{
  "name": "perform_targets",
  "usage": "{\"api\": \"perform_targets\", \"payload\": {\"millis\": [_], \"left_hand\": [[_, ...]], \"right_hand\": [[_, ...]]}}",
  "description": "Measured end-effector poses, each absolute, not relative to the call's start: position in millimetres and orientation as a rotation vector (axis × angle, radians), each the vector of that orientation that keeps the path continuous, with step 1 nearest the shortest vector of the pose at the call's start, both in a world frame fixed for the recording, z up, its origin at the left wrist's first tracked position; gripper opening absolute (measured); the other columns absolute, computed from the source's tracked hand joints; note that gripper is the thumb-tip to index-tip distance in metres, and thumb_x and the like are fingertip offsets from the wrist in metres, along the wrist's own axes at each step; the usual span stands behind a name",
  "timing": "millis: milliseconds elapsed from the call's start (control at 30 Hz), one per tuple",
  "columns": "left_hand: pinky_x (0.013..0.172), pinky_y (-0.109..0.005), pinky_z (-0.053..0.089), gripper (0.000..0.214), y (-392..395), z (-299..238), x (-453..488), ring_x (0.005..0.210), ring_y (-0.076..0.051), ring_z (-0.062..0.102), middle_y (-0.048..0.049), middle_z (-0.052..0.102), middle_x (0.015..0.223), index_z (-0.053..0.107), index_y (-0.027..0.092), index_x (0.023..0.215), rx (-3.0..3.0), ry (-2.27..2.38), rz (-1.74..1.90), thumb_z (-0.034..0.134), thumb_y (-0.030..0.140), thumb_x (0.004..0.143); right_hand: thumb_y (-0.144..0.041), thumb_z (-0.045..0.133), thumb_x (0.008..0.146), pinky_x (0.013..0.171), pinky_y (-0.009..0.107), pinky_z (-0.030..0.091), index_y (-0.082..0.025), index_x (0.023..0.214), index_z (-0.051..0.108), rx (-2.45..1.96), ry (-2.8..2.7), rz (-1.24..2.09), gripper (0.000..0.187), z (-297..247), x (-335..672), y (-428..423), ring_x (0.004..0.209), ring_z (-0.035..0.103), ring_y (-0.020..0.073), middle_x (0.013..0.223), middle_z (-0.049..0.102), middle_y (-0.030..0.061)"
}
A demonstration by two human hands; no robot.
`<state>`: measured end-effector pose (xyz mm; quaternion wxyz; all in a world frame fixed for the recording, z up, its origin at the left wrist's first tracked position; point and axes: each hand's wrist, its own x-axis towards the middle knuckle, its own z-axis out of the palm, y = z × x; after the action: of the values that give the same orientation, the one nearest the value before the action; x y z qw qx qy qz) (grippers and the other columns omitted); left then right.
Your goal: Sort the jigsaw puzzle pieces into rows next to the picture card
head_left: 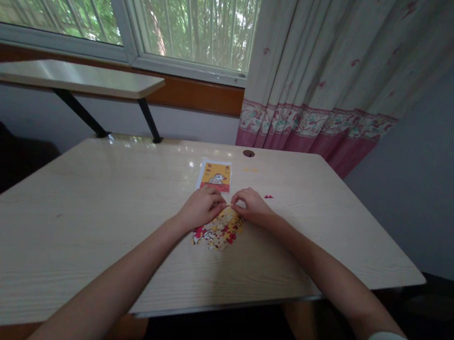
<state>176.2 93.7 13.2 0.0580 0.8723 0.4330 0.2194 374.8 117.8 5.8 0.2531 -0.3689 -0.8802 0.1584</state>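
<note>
A heap of loose jigsaw puzzle pieces (222,229) in yellow, red, white and beige lies on the desk. My left hand (203,209) rests over the heap's upper left side, with thumb and fingertips pinched together. From the right, my right hand (252,207) curls with thumb and index finger closed at the heap's far edge. Between the two sets of fingertips is a small pale yellow puzzle piece (228,205), partly hidden. Just beyond my left hand lies a picture sheet (216,174) showing a white cartoon animal on yellow and red.
A few red pieces (268,196) lie right of my right hand, and faint yellow pieces (250,169) farther back. The pale wooden desk (119,205) has a round cable hole (249,153) near its back edge. A raised shelf (66,75) stands at the back left, beside a curtain (311,63).
</note>
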Motion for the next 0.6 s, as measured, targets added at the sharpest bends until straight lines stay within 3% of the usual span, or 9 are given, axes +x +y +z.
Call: {"api": "perform_targets", "payload": {"millis": [167,300,433,600], "left_hand": [[0.083,-0.036,0.041,0.018,94.1,13.4,179.9,0.087,-0.021,0.055,-0.0079,0.064,0.086,0.066,0.016,0.079,2.351,1.241,0.950,0.056,0.030,0.079],[0.072,-0.031,0.043,0.018,94.2,11.3,184.8,0.077,-0.018,0.056,-0.0047,0.064,0.076,0.064,0.016,0.074,1.956,1.289,1.102,0.058,0.033,0.075],[0.057,-0.026,0.039,0.020,94.6,9.6,188.2,0.061,-0.014,0.052,-0.0011,0.059,0.061,0.063,0.015,0.069,1.677,1.262,1.139,0.058,0.035,0.071],[0.052,-0.023,0.034,0.017,93.7,10.7,189.1,0.053,-0.011,0.046,0.0005,0.058,0.059,0.063,0.015,0.063,1.595,1.195,1.115,0.061,0.032,0.065]], "right_hand": [[-0.025,0.059,0.075,0.067,0.024,0.043,-0.016,0.078,0.060,-0.994,-2.055,0.776,0.009,6.3,372.2,113.8,0.068,0.055,0.0116,0.074,0.062,0.0012],[-0.031,0.061,0.074,0.064,0.023,0.044,-0.016,0.081,0.060,-0.935,-1.967,0.885,0.016,3.4,371.4,111.3,0.067,0.056,0.0107,0.075,0.063,0.0010],[-0.033,0.065,0.074,0.067,0.025,0.044,-0.017,0.088,0.063,-0.902,-2.014,0.710,0.022,1.9,371.9,109.9,0.067,0.056,0.0114,0.077,0.065,0.0016],[-0.035,0.062,0.078,0.073,0.029,0.041,-0.021,0.099,0.065,-0.726,-2.191,0.265,0.025,-0.7,374.8,111.5,0.075,0.058,0.0147,0.079,0.066,0.0030]]}}
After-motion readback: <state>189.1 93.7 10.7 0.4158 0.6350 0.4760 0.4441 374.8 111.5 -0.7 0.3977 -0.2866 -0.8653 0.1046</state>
